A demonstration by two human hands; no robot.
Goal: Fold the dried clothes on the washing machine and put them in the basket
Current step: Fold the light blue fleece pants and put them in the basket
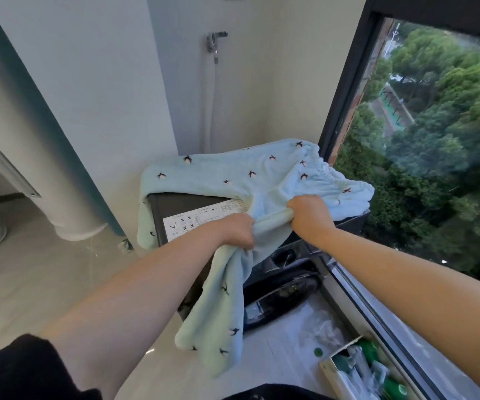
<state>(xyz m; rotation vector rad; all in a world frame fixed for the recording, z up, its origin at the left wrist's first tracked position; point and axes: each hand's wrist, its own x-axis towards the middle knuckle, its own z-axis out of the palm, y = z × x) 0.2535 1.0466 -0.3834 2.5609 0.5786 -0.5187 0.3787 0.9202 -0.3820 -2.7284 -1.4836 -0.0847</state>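
A pale blue fleece garment point(233, 174) is spread across the flat top of a dark washing machine point(181, 203). The fabric is thick and plush and is dotted with small dark bird-shaped motifs, some with a white tuft. A gathered, ruffled elastic band is seen at the garment's right end, just beside the dark window frame point(341, 111). One long section is draped over the machine's front edge and hangs in soft folds in front of the round glass door point(279, 295). A further section is draped over the machine's left edge.

The left hand point(237, 230) and the right hand point(309, 215) are placed close together at the front edge of the top. The fingers of each hand are curled tightly round a bunched, rolled ridge of the fabric, which is stretched between the two fists. Both forearms are bare, and a black sleeve point(16, 370) is visible at the left upper arm.

A white rectangular label point(201, 220), printed with a tick and crosses, is fixed to the machine's smooth top and is partly covered by the garment. A metal tap point(215, 43) is mounted on the plain wall behind, and a white hose point(207, 111) runs straight down from it. An open carton point(329, 370) holding green plastic bottles stands on the glossy pale floor at the lower right.
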